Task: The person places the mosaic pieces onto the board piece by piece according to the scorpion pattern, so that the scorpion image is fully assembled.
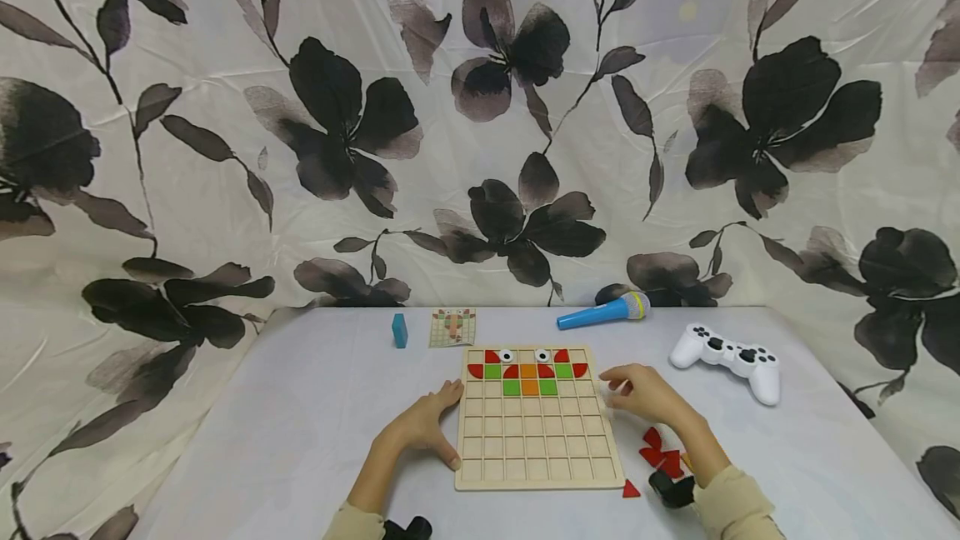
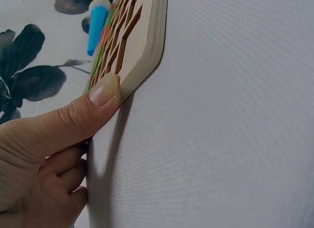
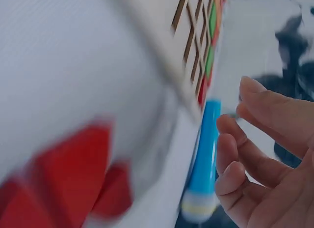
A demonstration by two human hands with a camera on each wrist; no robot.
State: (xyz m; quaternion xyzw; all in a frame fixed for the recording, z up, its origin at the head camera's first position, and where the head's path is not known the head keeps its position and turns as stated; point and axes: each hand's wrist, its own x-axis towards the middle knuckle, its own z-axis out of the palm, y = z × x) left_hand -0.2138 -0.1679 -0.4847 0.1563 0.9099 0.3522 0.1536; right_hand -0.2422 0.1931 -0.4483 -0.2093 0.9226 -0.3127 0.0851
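Observation:
A square wooden grid board (image 1: 536,448) lies on the table. Red, green and orange tiles (image 1: 528,371) fill cells in its upper rows, with two round eye tiles (image 1: 542,356) at the top. My left hand (image 1: 422,423) rests against the board's left edge, thumb and fingers spread along it. In the left wrist view, the thumb (image 2: 104,90) presses on the rim near a corner. Beside the board's upper right edge, my right hand (image 1: 641,394) hovers with loosely bent fingers and nothing between them. The right wrist view shows its thumb (image 3: 274,105) apart from the fingertips.
Loose red pieces (image 1: 663,461) lie under the right forearm, and a red triangle (image 1: 631,489) sits by the board's lower right corner. Behind are a blue block (image 1: 400,331), a pattern card (image 1: 452,328) and a blue toy microphone (image 1: 596,312). A white game controller (image 1: 726,359) lies at right.

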